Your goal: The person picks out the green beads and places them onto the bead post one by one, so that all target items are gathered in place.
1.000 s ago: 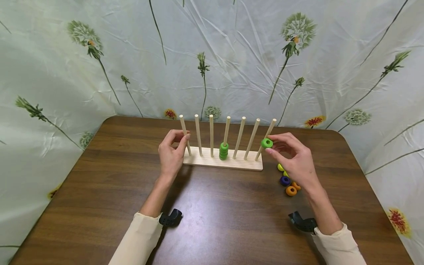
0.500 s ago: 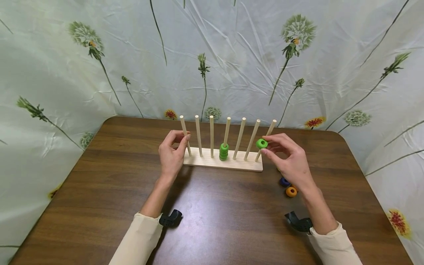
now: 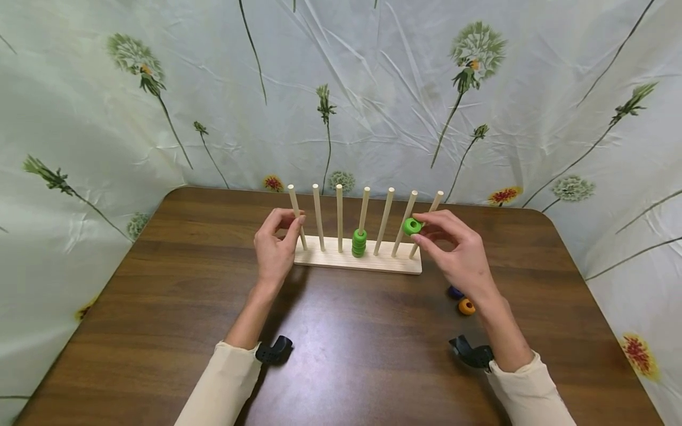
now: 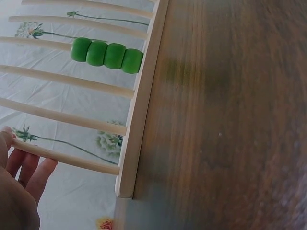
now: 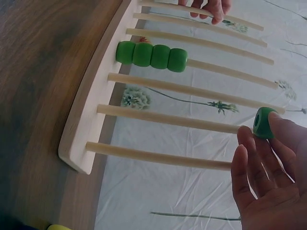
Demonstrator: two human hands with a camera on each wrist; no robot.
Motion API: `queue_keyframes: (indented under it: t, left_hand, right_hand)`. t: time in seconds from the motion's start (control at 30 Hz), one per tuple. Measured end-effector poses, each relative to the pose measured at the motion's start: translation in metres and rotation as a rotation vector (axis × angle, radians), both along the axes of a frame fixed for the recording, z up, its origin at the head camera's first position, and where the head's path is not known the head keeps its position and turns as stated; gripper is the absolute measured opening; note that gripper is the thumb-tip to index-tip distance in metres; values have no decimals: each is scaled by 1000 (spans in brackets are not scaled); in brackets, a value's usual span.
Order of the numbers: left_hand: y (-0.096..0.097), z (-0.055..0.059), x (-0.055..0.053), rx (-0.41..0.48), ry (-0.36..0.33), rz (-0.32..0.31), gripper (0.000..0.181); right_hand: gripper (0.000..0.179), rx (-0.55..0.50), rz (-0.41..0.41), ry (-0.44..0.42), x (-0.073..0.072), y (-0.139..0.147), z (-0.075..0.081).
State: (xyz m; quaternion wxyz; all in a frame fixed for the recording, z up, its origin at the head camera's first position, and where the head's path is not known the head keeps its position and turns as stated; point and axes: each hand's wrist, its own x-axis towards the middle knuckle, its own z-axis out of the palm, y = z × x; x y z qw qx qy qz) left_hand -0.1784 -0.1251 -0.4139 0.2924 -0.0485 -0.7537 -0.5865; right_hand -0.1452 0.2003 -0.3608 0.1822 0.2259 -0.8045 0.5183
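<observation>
"Right fingers [image 3: 437,219] are pinching a loose bead [image 3: 409,230], past two o'clock from the green stack [image 3: 359,244]; left fingers [image 3: 273,220] are gripping the nine-o'clock peg [image 3: 293,200]."

"A slackening pinch could be dropping the bead."

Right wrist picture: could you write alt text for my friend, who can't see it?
A right hand pinches a green bead near a seven-peg wooden rack, which appears turned sideways. Four more green beads are threaded on its middle peg, and at the top the left hand holds the far end peg.
</observation>
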Motion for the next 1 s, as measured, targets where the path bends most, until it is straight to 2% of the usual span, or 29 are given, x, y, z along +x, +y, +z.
queue_keyframes:
  t: [0.53,1.0]
  left_hand:
    - [1,1,0,11,0,-12,13]
    - [1,1,1,22,-6,-13,12]
  right_hand:
    - [40,-50,58,5,-3,-16,5]
    - [40,-43,65,13,-4,-26,8]
